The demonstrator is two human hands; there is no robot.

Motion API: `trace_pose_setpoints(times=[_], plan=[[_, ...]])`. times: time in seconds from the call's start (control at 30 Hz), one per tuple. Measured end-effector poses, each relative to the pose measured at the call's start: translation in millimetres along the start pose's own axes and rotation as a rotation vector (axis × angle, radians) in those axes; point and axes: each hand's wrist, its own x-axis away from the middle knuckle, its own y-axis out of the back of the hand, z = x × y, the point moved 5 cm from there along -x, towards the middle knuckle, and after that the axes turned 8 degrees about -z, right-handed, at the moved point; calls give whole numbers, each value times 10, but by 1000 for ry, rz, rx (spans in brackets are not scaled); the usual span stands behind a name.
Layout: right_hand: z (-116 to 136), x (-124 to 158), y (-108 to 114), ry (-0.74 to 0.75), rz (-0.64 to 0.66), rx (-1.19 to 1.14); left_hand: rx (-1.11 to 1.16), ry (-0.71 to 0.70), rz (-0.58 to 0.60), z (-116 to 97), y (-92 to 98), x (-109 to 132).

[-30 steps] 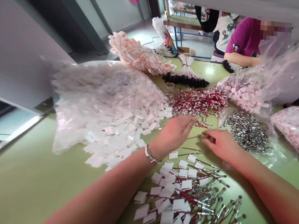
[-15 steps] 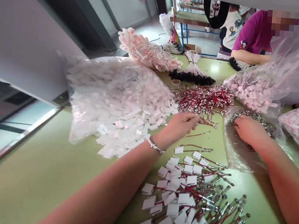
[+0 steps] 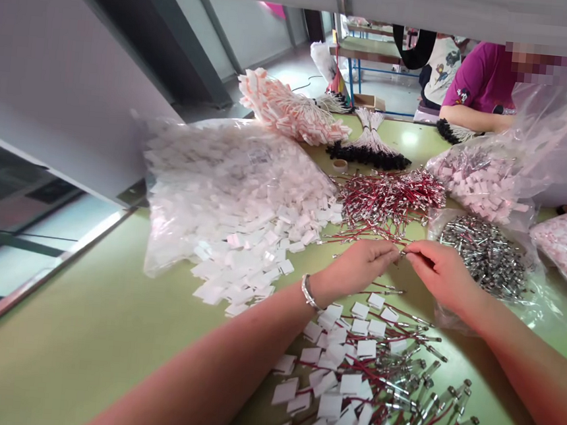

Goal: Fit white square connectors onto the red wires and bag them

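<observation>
My left hand (image 3: 365, 265) and my right hand (image 3: 438, 269) meet fingertip to fingertip above the table, both pinched. A tiny metal piece (image 3: 402, 252) shows between them. The left fingers seem to hold the metal end of a red wire, mostly covered by the hand. What the right fingers grip looks like a small tube fuse, largely hidden. Beyond the hands lies a heap of red wires (image 3: 394, 196) with metal terminals. Right of them, loose small fuses (image 3: 488, 253) fill an opened clear bag. Below, red wires with fuses and white tabs (image 3: 350, 384) lie in rows.
A large clear bag of white tabs (image 3: 242, 176) spills onto the green table (image 3: 119, 324) at left. Behind stand bundles of white wires with black ends (image 3: 368, 147), a tape roll (image 3: 340, 165) and bags of pinkish parts (image 3: 485, 180). A person in purple (image 3: 481, 84) sits opposite.
My right hand has left the fuse bag and moved left to my left hand. The left hand has shifted slightly right and toward me. The camera view has tilted a little.
</observation>
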Motion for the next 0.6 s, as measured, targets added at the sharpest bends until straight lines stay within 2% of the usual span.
trace_pose_setpoints(times=[0.07, 0.13, 0.23, 0.3, 0.37, 0.47, 0.53, 0.6], plan=[[-20, -10, -6, -48, 72, -21, -229, -96, 18, -30, -7, 16], [-41, -6, -25, -130, 155, -19, -472, -210, 87, -81, -45, 38], [-71, 14, -67, -259, 209, -57, -615, -267, 172, -123, -36, 34], [-66, 20, -108, -271, 212, -56, -533, -232, 183, -114, 46, -7], [-32, 18, -152, -200, 224, -2, -406, -137, 156, -47, 160, -63], [22, 14, -183, -41, 298, 63, -374, 72, -13, 145, 316, -122], [-28, -19, -86, -32, 292, 74, -466, 128, -82, 238, 312, -124], [-177, -91, 149, -118, 170, 135, -569, 127, -67, 290, 227, -119]])
